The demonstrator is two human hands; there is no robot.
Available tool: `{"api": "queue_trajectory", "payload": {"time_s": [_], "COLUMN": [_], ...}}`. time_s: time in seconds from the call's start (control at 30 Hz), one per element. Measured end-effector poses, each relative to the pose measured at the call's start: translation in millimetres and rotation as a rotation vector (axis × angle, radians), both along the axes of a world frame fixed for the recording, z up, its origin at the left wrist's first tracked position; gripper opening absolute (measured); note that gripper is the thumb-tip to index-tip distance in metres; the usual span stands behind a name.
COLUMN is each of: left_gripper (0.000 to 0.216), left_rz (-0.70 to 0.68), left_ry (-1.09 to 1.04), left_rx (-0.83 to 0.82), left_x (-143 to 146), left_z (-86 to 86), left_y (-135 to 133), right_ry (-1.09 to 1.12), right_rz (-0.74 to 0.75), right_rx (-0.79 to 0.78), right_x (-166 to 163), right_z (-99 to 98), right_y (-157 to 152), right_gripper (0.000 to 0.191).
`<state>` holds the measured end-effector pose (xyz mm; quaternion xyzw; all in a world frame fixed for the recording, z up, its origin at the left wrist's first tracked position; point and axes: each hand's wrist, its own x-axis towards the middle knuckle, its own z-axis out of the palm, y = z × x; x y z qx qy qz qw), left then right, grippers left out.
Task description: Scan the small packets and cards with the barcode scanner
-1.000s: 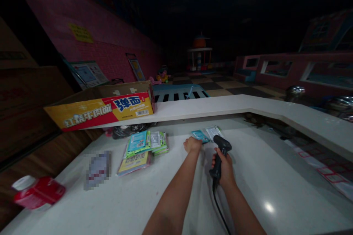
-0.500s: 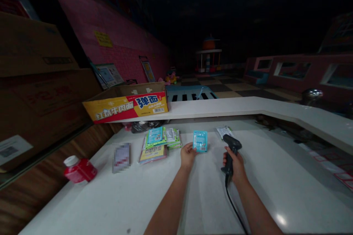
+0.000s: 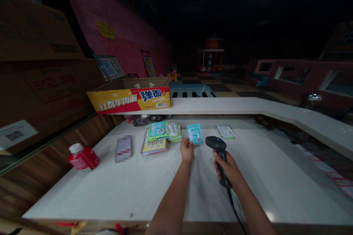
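My left hand [image 3: 187, 150] pinches the lower edge of a small light-blue packet [image 3: 195, 133] and holds it up over the white counter [image 3: 154, 187]. My right hand [image 3: 228, 169] is wrapped round the grip of a black barcode scanner [image 3: 218, 147], whose head sits just right of the packet with a small blue light showing on top. The scanner's cable runs down along my right forearm. A white-and-green packet [image 3: 225, 131] lies flat on the counter beyond the scanner.
A pile of several green, blue and yellow packets [image 3: 160, 137] lies left of my hands, with a blurred card [image 3: 124, 148] and a red white-capped bottle [image 3: 83, 158] further left. A yellow-red carton [image 3: 129, 99] sits on the raised ledge [image 3: 248, 106].
My left hand took the blue packet from beside the white packet and brought it left. The scanner in my right hand swung from pointing away to beside the packet.
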<state>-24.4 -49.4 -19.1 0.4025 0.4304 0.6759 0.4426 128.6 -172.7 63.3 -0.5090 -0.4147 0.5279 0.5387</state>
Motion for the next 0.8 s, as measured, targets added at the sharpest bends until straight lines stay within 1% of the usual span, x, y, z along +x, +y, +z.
{"api": "queue_trajectory", "payload": {"time_s": [0.13,0.3,0.37,0.5,0.63,0.73,0.8], "left_gripper": [0.027,0.012,0.013,0.021,0.028,0.032,0.034], "left_rz": [0.008,0.057,0.059,0.032,0.005,-0.006,-0.005], "left_ry": [0.011,0.155,0.162,0.062,0.041,0.061,0.066], "left_rx": [0.0,-0.022,-0.016,0.001,0.005,-0.01,-0.011], "left_x": [1.5,1.8,1.6,2.2,1.8,0.6,0.1], "left_z": [-0.9,-1.8,-3.0,-5.2,-3.1,-0.6,0.0], "left_y": [0.8,2.3,2.9,3.1,1.4,0.1,-0.3], "right_ry": [-0.034,-0.043,-0.048,-0.036,-0.012,0.064,0.16], "right_rz": [0.007,0.016,0.022,0.019,-0.007,-0.043,-0.066], "right_rx": [-0.007,-0.002,0.002,0.0,-0.029,-0.038,-0.058], "right_x": [-1.5,0.3,1.1,1.3,3.2,9.9,16.7], "right_z": [-6.2,-6.7,-4.7,-2.0,-4.6,-9.4,-13.5], "right_y": [-16.7,-23.7,-24.7,-25.7,-15.8,2.8,17.8], "right_gripper": [0.039,0.039,0.039,0.039,0.04,0.041,0.043]}}
